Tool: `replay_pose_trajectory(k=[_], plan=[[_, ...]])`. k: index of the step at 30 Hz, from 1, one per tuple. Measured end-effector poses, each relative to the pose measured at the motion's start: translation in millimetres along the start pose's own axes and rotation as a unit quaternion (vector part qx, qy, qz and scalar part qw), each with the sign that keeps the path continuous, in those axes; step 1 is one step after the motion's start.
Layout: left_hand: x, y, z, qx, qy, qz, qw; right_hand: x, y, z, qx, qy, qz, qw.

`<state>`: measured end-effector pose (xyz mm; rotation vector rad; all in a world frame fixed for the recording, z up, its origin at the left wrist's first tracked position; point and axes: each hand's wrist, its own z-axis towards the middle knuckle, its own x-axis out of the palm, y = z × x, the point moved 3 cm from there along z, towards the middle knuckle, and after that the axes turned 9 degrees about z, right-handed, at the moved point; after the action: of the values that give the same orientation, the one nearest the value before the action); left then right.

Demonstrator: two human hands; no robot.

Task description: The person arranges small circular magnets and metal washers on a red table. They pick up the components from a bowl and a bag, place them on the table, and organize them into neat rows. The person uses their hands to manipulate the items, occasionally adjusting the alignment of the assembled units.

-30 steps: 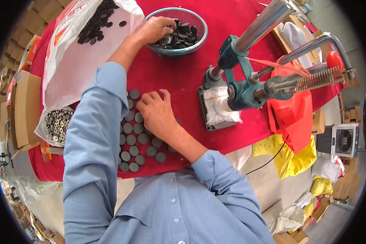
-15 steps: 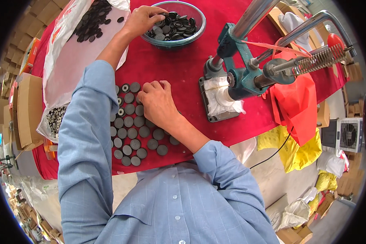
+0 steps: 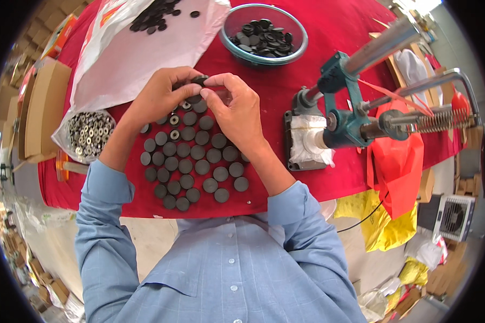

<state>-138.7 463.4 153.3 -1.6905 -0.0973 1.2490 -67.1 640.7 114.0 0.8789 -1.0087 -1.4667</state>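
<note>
Over the far end of a spread of dark round caps, my two hands meet. A black round cap is pinched between the fingers and thumb of my left hand. From the other side, the bent index finger and thumb of my right hand close at the cap's edge; its other fingers are curled. Several caps beneath my hands have a metal ring in the middle. Beyond them, a clear bowl holds more black caps.
On the right stands a green hand press with a lever and spring. A bag of metal rings lies at left, near a cardboard box. A white plastic sheet carries loose black caps. Red cloth covers the table.
My left hand has left the bowl and come back toward me with a cap. My right hand has lifted off the spread caps to meet it. The view has shifted.
</note>
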Motion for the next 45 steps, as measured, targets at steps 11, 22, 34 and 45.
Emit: replay_pose_trajectory(k=[11,22,34,45], plan=[[10.3,45.6,-83.4,-0.191,0.007,-0.303,0.934,54.6,10.4,-18.0,-0.246,0.147,-0.213,0.934],[16.6,85.6,-168.5,-0.238,-0.270,-0.487,0.796,52.8,-2.5,-34.2,-0.131,0.204,-0.291,0.925],[30.8,88.6,-203.2,-0.203,-0.359,-0.667,0.621,83.5,-19.9,-58.0,-0.185,0.229,-0.342,0.892],[48.4,90.3,-197.8,-0.196,-0.349,-0.617,0.678,84.5,-5.1,-78.3,-0.223,0.260,-0.464,0.816]])
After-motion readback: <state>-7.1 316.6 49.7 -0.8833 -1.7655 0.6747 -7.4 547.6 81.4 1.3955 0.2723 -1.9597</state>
